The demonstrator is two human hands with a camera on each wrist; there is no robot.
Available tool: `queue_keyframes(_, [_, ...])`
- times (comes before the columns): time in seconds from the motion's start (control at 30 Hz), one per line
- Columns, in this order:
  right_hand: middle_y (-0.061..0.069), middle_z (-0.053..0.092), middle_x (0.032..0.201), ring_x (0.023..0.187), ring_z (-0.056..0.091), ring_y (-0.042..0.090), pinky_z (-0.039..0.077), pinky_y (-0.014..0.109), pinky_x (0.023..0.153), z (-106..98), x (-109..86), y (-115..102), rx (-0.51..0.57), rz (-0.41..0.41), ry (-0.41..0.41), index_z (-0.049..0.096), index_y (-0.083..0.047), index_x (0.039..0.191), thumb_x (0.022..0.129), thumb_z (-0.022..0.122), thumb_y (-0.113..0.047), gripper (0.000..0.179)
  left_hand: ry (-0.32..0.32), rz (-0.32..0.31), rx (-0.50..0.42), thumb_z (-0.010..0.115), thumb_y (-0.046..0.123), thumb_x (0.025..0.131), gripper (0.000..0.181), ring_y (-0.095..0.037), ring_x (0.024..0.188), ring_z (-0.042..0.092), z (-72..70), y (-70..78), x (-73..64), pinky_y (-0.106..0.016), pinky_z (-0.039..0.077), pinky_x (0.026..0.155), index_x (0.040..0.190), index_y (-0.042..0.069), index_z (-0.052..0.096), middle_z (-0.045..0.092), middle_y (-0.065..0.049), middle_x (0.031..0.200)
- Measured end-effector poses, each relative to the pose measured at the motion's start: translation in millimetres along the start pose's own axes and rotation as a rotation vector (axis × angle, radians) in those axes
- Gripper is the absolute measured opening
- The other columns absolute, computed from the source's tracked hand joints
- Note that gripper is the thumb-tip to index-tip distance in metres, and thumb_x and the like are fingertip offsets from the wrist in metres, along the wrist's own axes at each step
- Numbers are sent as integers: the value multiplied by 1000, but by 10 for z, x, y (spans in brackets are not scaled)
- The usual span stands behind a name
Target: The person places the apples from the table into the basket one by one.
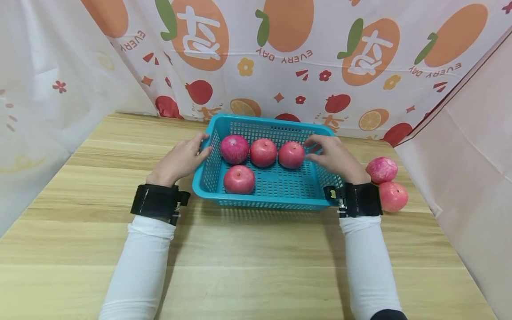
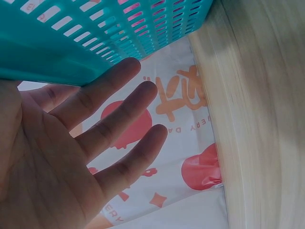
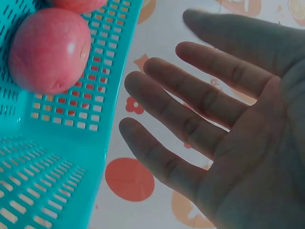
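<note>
A blue perforated plastic basket (image 1: 276,201) stands on the table. In it lie two apples (image 1: 263,152) (image 1: 291,155) and a purple-pink streaked round fruit (image 1: 234,149) in a row along the back, with another apple (image 1: 239,179) at front left. At the basket's left rim is my left hand (image 1: 180,158); in the left wrist view its fingers (image 2: 126,114) are spread beside the outer wall, the thumb largely hidden. My right hand (image 1: 332,153) hovers over the basket's right end, near the rightmost apple. Its fingers (image 3: 190,119) are spread, holding nothing.
On the table right of the basket, beyond my right wrist, lie a streaked pink fruit (image 1: 382,169) and an apple (image 1: 394,196), touching. A fruit-printed curtain (image 1: 280,84) hangs right behind the basket. The wooden table (image 1: 248,262) extends toward me.
</note>
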State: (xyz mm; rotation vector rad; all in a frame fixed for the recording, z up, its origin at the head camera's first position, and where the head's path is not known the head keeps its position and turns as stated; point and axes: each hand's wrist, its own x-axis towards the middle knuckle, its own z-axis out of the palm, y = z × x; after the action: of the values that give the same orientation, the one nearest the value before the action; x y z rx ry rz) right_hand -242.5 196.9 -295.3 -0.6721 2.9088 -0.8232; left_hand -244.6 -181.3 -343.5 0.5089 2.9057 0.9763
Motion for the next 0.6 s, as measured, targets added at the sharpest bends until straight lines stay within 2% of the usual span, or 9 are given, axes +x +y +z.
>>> queue_keyframes(0.17, [23,62,126,114,60,41,54,53,94,-48,-46,27,-9,14,1,61,7,128,96,64,2,32,-1,-3,0,51,19,107,53,-46,107,66,5,6,12,-54,57,85,151,-5,34,59,-34,129])
queue_keyframes(0.6, [25,63,125,113,61,41,54,54,93,-136,-122,84,-22,47,5,62,7,127,98,63,1,30,3,-4,-6,52,19,107,53,-46,106,67,13,4,15,-53,57,85,150,-6,35,59,-34,128])
